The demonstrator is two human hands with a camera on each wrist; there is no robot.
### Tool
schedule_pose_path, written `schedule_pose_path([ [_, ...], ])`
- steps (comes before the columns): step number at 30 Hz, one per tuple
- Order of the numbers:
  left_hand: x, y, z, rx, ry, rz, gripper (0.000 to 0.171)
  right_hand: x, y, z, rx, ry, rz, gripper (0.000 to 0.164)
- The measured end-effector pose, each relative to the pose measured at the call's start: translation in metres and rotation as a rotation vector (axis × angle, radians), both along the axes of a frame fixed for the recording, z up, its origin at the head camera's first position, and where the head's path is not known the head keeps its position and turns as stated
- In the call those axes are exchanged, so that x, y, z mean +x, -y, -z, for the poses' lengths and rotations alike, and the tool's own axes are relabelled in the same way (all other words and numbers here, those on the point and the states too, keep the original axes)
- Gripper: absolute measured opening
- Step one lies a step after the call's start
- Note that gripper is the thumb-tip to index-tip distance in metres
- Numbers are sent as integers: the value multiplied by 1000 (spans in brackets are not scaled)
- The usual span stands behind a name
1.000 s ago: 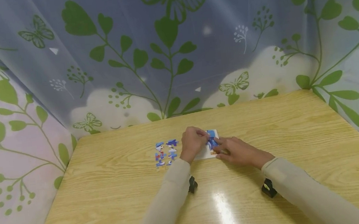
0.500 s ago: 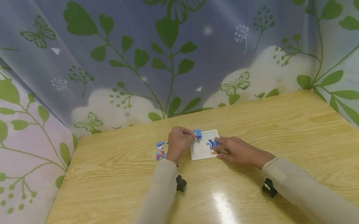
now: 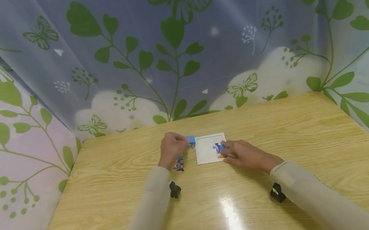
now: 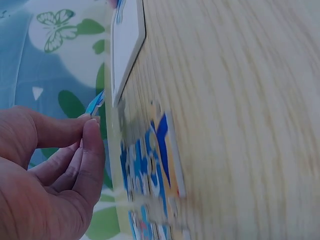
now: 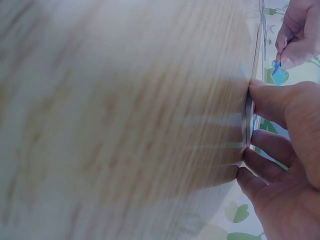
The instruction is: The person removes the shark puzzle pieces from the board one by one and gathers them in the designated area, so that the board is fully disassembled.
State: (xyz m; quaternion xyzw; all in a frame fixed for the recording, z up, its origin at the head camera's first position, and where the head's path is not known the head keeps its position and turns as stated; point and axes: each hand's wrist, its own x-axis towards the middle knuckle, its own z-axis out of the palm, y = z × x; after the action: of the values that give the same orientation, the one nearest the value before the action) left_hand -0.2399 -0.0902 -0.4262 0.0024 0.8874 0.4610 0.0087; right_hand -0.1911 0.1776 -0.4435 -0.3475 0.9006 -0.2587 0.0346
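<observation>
My left hand (image 3: 172, 149) pinches a light-blue jigsaw piece (image 3: 191, 140) between thumb and fingertips, just off the left edge of a white puzzle tray (image 3: 205, 153). In the left wrist view the piece (image 4: 95, 103) is raised above the table and tilted. My right hand (image 3: 243, 154) rests on the tray's right side, its fingertips touching the edge and the pieces there. Part of a blue and orange picture (image 3: 219, 148) lies in the tray at the right, partly covered by those fingers. More jigsaw pieces (image 4: 150, 160) lie on the table below my left hand, mostly hidden in the head view.
The wooden table (image 3: 272, 121) carries the tray and loose pieces. A patterned curtain (image 3: 126, 61) hangs along its back edge, with more printed cloth at both sides. Black wrist mounts (image 3: 175, 190) sit under both sleeves.
My left hand has moved left from over the tray, carrying the light-blue jigsaw piece out past the tray's left edge. My right hand has stayed on the tray's right side.
</observation>
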Motion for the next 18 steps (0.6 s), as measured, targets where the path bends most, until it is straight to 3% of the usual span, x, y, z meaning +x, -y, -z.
schedule_pose_path([
  [11, 0, 12, -2, -129, 6, 29, 19, 0, -1, 1, -6, -7, 1, 24],
  [18, 2, 10, -1, -191, -64, 50, 22, 0, 0, 1, -12, -3, -2, 23],
])
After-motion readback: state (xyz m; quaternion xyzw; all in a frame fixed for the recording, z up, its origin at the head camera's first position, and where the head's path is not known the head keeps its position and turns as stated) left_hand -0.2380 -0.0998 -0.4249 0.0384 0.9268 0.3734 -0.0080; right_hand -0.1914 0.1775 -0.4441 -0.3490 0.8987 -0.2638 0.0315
